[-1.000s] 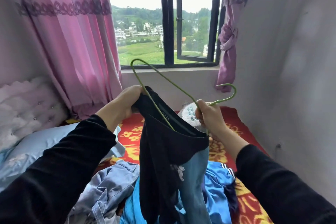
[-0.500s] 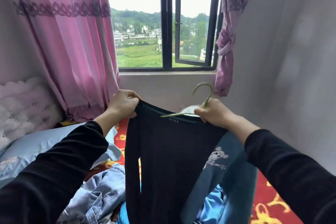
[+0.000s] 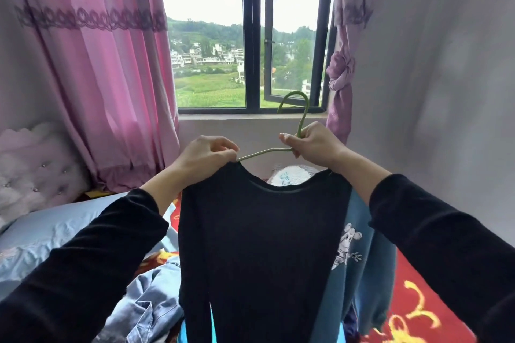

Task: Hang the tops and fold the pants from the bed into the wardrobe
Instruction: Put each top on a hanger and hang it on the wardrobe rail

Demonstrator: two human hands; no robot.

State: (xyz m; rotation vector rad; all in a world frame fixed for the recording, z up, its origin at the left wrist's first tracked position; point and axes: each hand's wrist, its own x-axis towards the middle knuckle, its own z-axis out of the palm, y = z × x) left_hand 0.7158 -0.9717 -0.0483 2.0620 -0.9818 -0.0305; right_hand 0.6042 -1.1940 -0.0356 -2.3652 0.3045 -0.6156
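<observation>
Since half a second ago the green hanger [image 3: 289, 131] has swung upright, its hook now standing above the right hand [image 3: 312, 145] against the window sill [image 3: 223, 117], and the black top [image 3: 259, 245] has spread out flat instead of bunching at the neckline. From the head camera, the one view there is, the right hand is closed around the hanger's neck just below the hook, while the left hand [image 3: 206, 156] pinches the top's shoulder where the hanger's arm comes out of the collar. Both hands are shut on something; neither is spread. Taking the hanger as the landmark, the black top hangs straight down from it, its long axis vertical, its collar just under the wire and its body falling toward the heap of clothes on the bed [image 3: 55, 234]. Behind the top and to the right of the hanger hangs a blue garment with a cartoon mouse [image 3: 359, 248]; a pale denim piece [image 3: 147, 309] lies below and to the left. Left of the hanger stands a pink curtain [image 3: 97, 78]. The hanger's right arm is hidden under cloth, so I cannot tell whether that shoulder is seated. My judgement: the left shoulder is the one being settled, and the left hand is the nearer to it. The wardrobe is not in view.
</observation>
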